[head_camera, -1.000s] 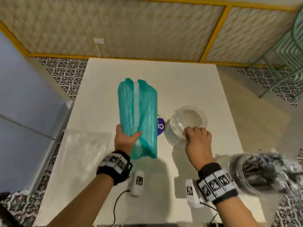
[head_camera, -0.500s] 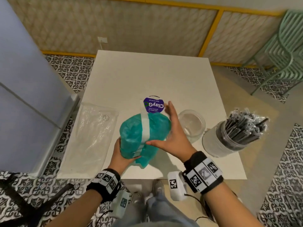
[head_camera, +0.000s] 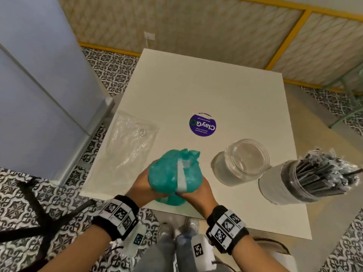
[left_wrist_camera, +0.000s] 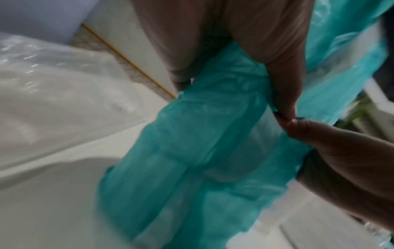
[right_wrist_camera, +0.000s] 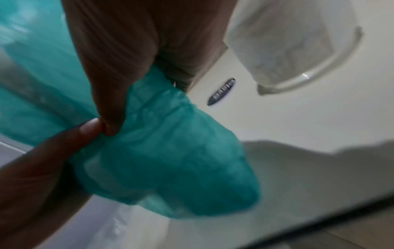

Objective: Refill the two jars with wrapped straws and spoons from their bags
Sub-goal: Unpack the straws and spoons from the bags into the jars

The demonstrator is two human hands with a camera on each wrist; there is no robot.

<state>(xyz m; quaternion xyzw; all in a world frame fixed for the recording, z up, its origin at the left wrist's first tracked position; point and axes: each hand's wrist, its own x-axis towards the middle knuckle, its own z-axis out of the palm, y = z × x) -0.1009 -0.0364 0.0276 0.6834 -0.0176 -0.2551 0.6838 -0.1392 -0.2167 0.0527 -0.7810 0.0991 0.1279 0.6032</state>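
Both hands, left hand (head_camera: 142, 188) and right hand (head_camera: 196, 191), pinch a teal plastic bag (head_camera: 172, 173) just left of the empty glass jar (head_camera: 241, 161).

A white square worktop (head_camera: 225, 91) stands on black-and-white patterned floor tiles (head_camera: 110, 69). Behind it runs a beige patterned wall (head_camera: 196, 24) with yellow trim (head_camera: 284, 36). A pale blue cabinet (head_camera: 39, 65) stands left, a green chair (head_camera: 351, 99) right.
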